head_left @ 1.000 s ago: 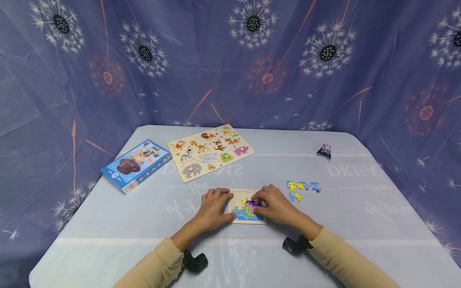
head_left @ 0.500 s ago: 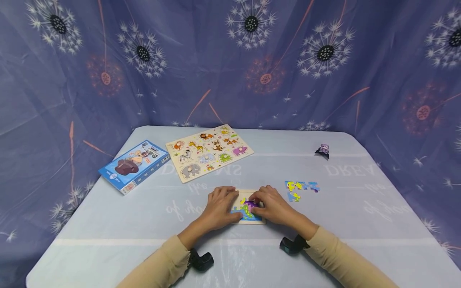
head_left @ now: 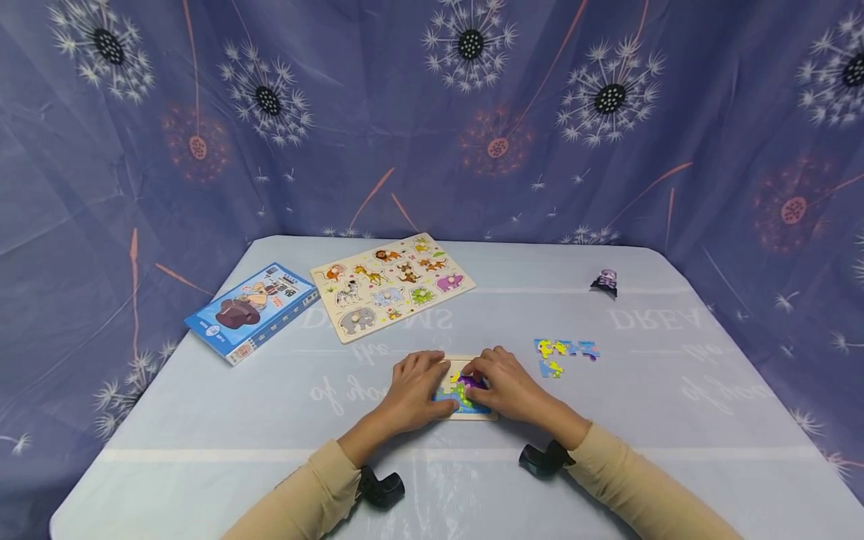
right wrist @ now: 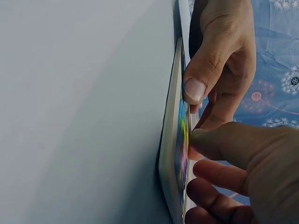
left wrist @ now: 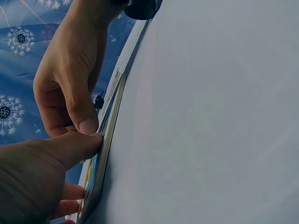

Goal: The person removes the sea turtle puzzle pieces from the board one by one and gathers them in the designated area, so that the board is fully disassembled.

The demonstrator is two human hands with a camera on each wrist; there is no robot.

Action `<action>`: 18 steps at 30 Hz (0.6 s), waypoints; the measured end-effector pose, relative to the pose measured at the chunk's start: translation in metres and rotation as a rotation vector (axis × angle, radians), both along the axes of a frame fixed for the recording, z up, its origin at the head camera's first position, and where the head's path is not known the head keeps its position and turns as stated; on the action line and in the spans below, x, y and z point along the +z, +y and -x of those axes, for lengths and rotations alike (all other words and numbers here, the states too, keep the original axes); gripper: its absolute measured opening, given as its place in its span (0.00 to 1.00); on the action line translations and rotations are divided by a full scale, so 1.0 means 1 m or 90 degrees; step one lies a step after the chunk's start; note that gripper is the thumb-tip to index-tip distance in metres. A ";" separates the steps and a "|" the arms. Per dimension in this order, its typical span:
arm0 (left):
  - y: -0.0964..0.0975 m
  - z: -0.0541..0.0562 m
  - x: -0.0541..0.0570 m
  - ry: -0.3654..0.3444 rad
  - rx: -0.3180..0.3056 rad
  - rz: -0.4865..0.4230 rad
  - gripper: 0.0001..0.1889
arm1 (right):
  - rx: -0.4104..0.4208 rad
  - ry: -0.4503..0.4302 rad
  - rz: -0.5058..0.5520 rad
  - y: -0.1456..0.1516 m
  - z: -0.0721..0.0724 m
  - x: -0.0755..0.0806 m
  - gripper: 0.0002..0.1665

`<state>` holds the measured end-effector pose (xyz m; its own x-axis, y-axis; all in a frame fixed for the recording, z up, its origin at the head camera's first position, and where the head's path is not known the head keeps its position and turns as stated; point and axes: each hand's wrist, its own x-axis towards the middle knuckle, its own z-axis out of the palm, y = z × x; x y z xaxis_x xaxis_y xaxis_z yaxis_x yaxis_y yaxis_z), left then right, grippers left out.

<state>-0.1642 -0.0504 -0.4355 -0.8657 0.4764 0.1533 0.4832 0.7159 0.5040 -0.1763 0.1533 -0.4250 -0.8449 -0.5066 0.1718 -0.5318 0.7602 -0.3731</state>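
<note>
A small jigsaw puzzle in a pale wooden tray lies before me, its pieces blue, green, yellow and purple. My left hand rests at its left side, thumb on the blue pieces and fingers toward the far edge. From the right, my right hand holds a purple puzzle piece between thumb and fingers, against the picture. Both wrist views see the tray nearly edge-on, with the hands close together on it; my fingers hide part of the picture. Loose puzzle pieces lie just right of the tray.
A blue box stands at the back left, beside a wooden animal puzzle board. Far right on the table is a small purple and black object. A dandelion-print cloth hangs behind.
My left hand has shifted slightly right, further over the tray. My right hand has moved a little left, still at the purple piece. The loose pieces lie as before.
</note>
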 end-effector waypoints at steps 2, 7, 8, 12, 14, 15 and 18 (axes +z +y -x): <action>0.000 0.000 0.000 -0.002 -0.002 -0.002 0.34 | -0.004 -0.004 -0.004 -0.002 0.000 0.000 0.15; 0.000 0.000 0.000 -0.002 -0.007 -0.011 0.33 | -0.008 -0.004 -0.011 -0.003 0.000 0.000 0.15; 0.000 -0.001 0.000 -0.002 -0.008 -0.012 0.33 | -0.007 -0.004 -0.012 -0.002 0.000 0.000 0.15; 0.000 -0.001 0.000 -0.002 -0.008 -0.017 0.33 | -0.004 -0.004 -0.013 -0.002 -0.001 -0.001 0.16; -0.001 -0.001 0.000 -0.001 -0.007 -0.016 0.34 | -0.003 -0.004 -0.013 -0.002 -0.001 -0.001 0.16; -0.001 -0.001 0.000 -0.001 -0.006 -0.016 0.34 | -0.003 -0.003 -0.013 -0.002 -0.001 -0.001 0.16; -0.001 -0.001 0.000 -0.002 -0.005 -0.014 0.34 | -0.003 -0.001 -0.013 -0.003 -0.002 -0.001 0.16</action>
<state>-0.1631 -0.0512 -0.4360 -0.8620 0.4804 0.1617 0.4880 0.7004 0.5208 -0.1747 0.1505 -0.4256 -0.8472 -0.5063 0.1608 -0.5280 0.7698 -0.3586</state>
